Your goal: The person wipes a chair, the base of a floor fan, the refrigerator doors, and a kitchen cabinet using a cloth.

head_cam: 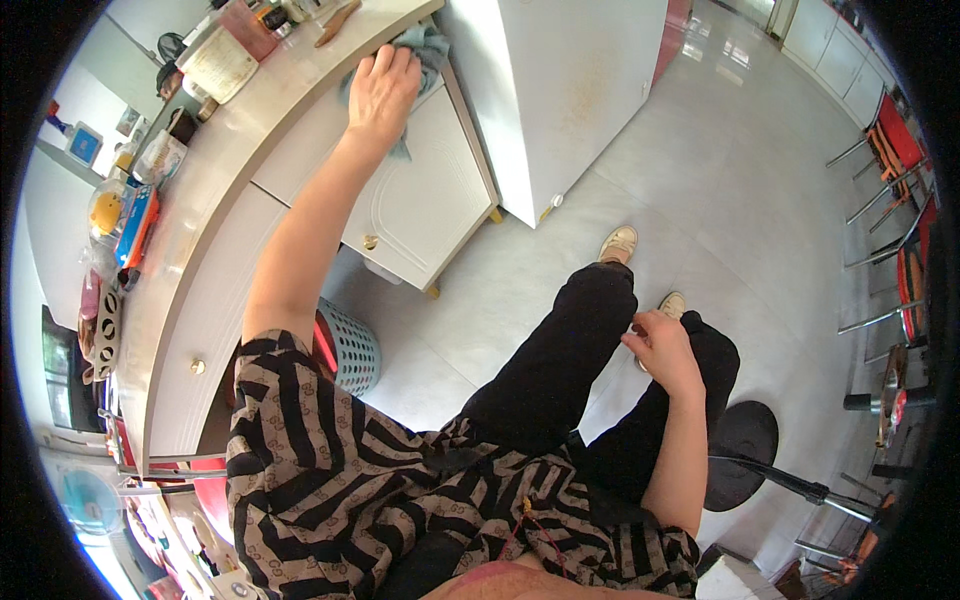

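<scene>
My left hand (386,86) reaches out with its fingers over a grey-blue cloth (429,51). It presses the bunched cloth against the far front edge of a white vanity (247,146), and part of the cloth hangs over a cabinet door (427,187) below. That door carries a small gold knob (370,241). My right hand (664,349) hangs near my knees with loosely curled fingers and nothing in it. Black trousers (540,360) cover my legs, and both feet stand on the tiled floor (465,300).
Beside the vanity rises a tall white cabinet (577,90). A perforated blue basket (352,352) stands under the vanity top. Along the tabletop's back are a white tub (217,64), a brown comb (337,22) and several packages. A black round stand base (742,455) lies right; red chairs (900,135) line the wall.
</scene>
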`<state>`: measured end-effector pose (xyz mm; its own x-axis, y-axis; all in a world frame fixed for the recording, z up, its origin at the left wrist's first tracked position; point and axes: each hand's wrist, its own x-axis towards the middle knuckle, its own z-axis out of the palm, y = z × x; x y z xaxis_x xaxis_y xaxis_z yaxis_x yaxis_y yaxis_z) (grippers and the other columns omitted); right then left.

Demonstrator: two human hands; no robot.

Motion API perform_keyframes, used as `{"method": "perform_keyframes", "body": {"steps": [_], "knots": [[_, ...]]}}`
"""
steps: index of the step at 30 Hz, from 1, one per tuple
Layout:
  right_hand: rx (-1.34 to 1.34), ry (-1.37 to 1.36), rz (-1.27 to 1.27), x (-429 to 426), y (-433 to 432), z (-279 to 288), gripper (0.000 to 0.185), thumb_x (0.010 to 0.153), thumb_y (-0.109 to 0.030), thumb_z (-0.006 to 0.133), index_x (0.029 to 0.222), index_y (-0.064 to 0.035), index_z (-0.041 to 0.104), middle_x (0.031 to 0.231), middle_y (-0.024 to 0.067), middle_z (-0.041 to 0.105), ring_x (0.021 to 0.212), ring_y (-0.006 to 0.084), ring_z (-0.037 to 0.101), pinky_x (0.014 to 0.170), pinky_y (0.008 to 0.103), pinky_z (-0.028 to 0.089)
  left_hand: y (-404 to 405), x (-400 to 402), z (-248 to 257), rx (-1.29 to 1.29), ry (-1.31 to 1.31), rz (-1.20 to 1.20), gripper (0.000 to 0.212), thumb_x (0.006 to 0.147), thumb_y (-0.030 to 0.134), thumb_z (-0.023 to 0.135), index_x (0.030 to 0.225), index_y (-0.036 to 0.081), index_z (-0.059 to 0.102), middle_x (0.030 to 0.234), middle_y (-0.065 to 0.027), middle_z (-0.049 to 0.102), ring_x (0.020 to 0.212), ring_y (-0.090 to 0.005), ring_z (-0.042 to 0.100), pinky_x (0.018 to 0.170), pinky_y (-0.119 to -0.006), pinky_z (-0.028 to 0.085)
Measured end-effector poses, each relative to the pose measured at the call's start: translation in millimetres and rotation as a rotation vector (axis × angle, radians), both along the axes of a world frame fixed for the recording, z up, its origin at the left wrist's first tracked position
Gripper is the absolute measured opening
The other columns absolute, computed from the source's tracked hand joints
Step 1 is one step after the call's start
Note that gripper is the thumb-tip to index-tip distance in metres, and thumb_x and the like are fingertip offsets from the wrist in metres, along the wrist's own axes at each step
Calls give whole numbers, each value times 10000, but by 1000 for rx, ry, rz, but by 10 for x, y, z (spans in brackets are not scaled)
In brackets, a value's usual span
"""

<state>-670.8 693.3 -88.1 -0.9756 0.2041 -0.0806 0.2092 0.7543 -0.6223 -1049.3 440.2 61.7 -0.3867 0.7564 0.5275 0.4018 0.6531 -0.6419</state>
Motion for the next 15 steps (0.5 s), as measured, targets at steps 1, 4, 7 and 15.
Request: {"method": "perform_keyframes", "body": {"steps": [1,4,7,15], "knots": [[-12,-2,4,-4,-51,-33,256,796,-162,699,966,24,653,909,176,641,849,355,624,753,419,499,-81,61,30,38,16,6,276,775,104,575,1045,99,632,966,-15,575,969,-216,513,790,-345,430],[-42,63,26,-3,-241,-93,269,796,-179,702,961,28,654,896,184,640,838,356,628,748,424,499,-435,425,30,145,22,16,322,748,118,605,1068,94,635,905,-27,580,938,-220,524,747,-342,443],[-97,46,9,26,-396,-106,272,800,-180,698,964,32,654,891,186,642,844,350,630,754,424,499,-831,749,13,153,35,82,361,756,103,593,1114,99,637,912,-32,584,959,-223,524,756,-333,446],[-193,27,-15,143,-572,-61,301,800,-192,699,998,32,662,919,183,657,847,345,637,765,400,504,-1605,1165,-247,105,-2,92,449,770,56,550,1212,95,616,1053,-34,614,1051,-237,514,778,-341,421]]}}
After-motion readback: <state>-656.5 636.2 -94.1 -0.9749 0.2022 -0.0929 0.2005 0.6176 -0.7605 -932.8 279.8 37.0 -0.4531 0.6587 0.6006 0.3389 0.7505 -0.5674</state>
